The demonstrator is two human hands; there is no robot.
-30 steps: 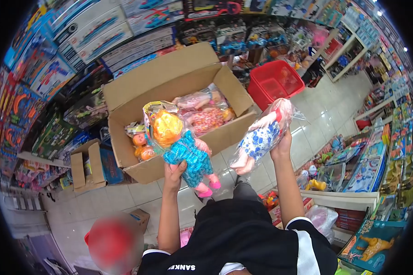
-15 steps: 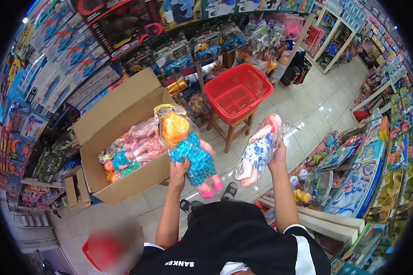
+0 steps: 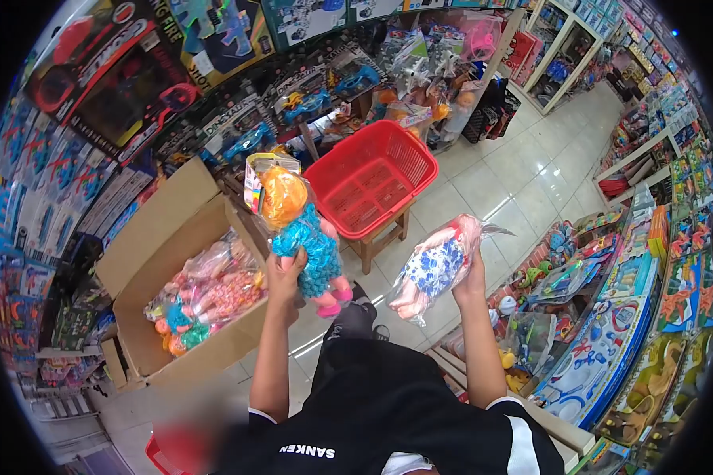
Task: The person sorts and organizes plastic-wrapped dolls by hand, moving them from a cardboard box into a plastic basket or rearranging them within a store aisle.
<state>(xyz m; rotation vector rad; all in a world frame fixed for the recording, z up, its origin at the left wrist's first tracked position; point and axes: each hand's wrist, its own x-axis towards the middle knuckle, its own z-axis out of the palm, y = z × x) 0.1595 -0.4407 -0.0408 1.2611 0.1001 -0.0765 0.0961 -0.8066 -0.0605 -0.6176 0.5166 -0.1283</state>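
My left hand (image 3: 285, 277) is closed on a doll in a teal dress (image 3: 305, 249), with orange hair and pink shoes, wrapped in clear plastic with a printed header. Closed on the edge of another bagged doll in a blue-and-white floral dress (image 3: 436, 265) is my right hand (image 3: 472, 279); this doll lies tilted, legs toward the lower left. A red plastic basket (image 3: 372, 178) rests on a wooden stool (image 3: 370, 253) just beyond the two dolls. At the left, an open cardboard box (image 3: 146, 297) holds several bagged dolls (image 3: 210, 297).
Boxed toys (image 3: 127, 71) line the wall at the upper left. Shelves with packaged toys (image 3: 602, 340) run along the right, with a wooden edge near my right arm. A tiled floor (image 3: 515, 170) stretches between them. A blurred person (image 3: 194, 439) is at the lower left.
Both hands, still holding the dolls, have shifted slightly left in view. The basket and box appear further left and the basket larger. My leg has come forward beside the teal-dressed doll.
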